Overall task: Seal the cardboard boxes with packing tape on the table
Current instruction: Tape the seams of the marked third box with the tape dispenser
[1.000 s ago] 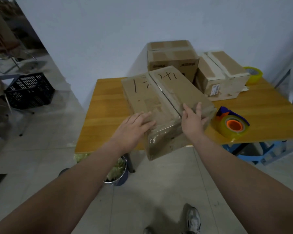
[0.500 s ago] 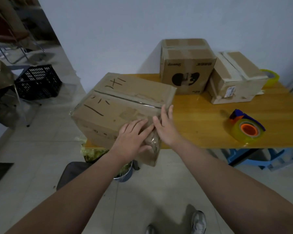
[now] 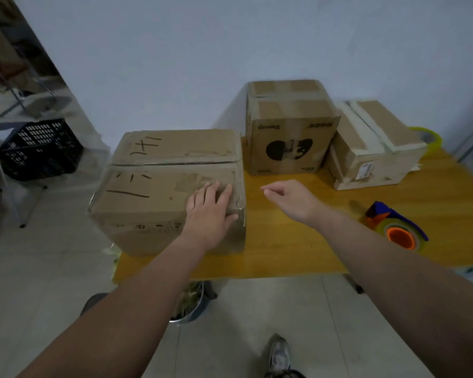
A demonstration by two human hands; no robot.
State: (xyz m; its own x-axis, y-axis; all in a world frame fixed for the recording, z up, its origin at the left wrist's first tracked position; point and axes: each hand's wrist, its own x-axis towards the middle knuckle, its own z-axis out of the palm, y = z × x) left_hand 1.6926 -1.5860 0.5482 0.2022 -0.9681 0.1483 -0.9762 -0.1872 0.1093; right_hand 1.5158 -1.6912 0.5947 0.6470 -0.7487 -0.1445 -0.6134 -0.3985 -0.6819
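While pressing flat left hand (image 3: 209, 211) on box (image 3: 159, 184), centre left, send empty, slack-fingered right hand (image 3: 290, 199) to tape dispenser (image 3: 396, 227), right edge.

Open ground: a bare strip of the yellow-brown wooden table (image 3: 284, 252) runs from the near edge back. The large brown cardboard box with black marker strokes (image 3: 164, 184) bounds it on the left, the blue-handled tape dispenser with orange core (image 3: 396, 230) on the right. The right hand (image 3: 290, 199) hangs over this strip, touching nothing.

The back is blocked by the tall brown box with black print (image 3: 290, 132) and the tape-striped brown box (image 3: 372, 148), set close together. Only a narrow gap separates the large box from the tall box. The left hand (image 3: 208, 211) lies flat on the large box's near right corner.
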